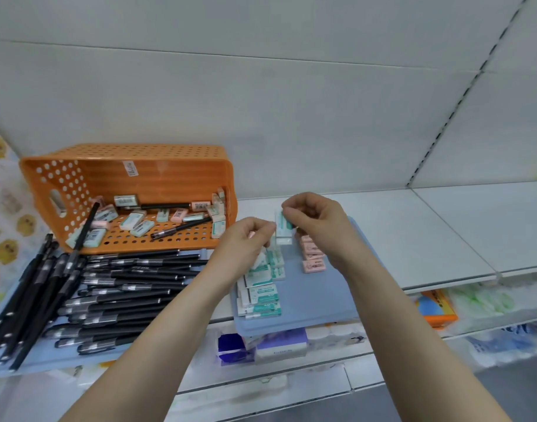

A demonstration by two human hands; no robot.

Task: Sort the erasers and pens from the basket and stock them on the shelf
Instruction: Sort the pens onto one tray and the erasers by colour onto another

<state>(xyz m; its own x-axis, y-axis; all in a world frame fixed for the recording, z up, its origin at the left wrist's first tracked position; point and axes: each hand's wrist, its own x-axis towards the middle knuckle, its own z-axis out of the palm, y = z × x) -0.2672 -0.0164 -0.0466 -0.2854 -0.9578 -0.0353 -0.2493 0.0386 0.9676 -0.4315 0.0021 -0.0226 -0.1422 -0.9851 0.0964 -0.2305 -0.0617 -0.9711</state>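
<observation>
The right hand (316, 220) and the left hand (245, 242) met above a blue tray (316, 293) on the white shelf (413, 233). Both had curled fingers, and each pinched one side of a green and white eraser (283, 228) held in the air between them.

On the tray under the hands lay a row of green erasers (262, 290), and just to its right a shorter row of pink erasers (312, 254). The left hand hid the far end of the green row, and the right wrist covered part of the pink row.

To the left, the orange basket (133, 156) lay tipped on its side, with loose erasers (133, 220) and some pens inside. Near to it, many black pens (114, 287) lay side by side on a second blue tray (47, 360). Packaged goods (279, 345) filled the lower shelf.
</observation>
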